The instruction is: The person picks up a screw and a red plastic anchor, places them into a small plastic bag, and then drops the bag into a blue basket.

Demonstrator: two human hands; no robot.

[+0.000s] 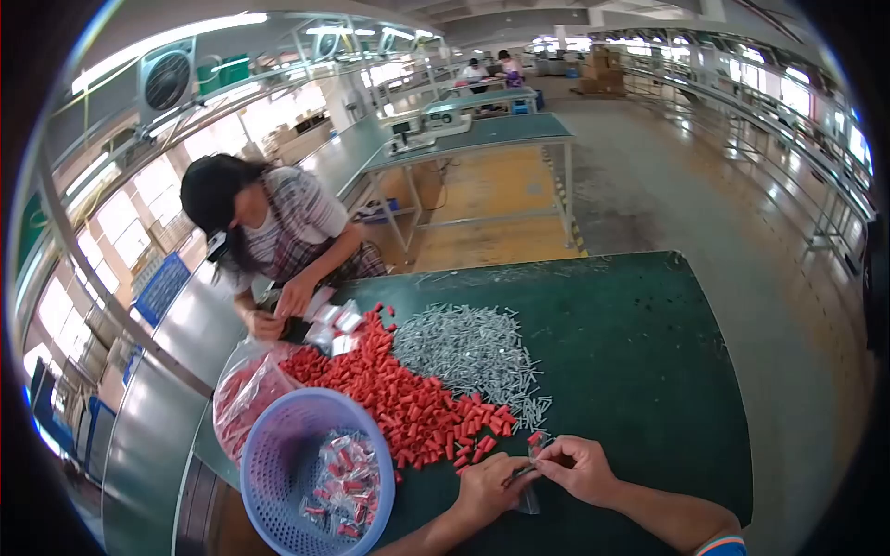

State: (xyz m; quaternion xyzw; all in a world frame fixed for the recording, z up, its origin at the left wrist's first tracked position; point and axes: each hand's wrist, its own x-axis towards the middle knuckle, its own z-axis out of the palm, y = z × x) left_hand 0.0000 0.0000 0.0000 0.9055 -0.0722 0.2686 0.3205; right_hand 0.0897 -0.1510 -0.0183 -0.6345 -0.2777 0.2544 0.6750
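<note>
My left hand [489, 487] is closed, its fingers pinching a small clear plastic bag [529, 501] that hangs below them. My right hand [578, 471] is pinched at the top of the same bag, fingertips touching those of my left hand. A red plastic sleeve [535, 437] shows just beyond the fingertips. Ahead of my left hand spreads a heap of red plastic sleeves [408, 408], and beside it lies a pile of grey metal screws [468, 345]. To the left, a purple perforated basket [271, 482] holds several filled clear bags [348, 484].
Across the green table [640, 361], a co-worker [278, 222] bends over small bags [336, 320] with both hands. A large clear bag of red pieces [246, 394] leans behind the basket. Farther back stand another worktable [491, 134] and an aisle [667, 185].
</note>
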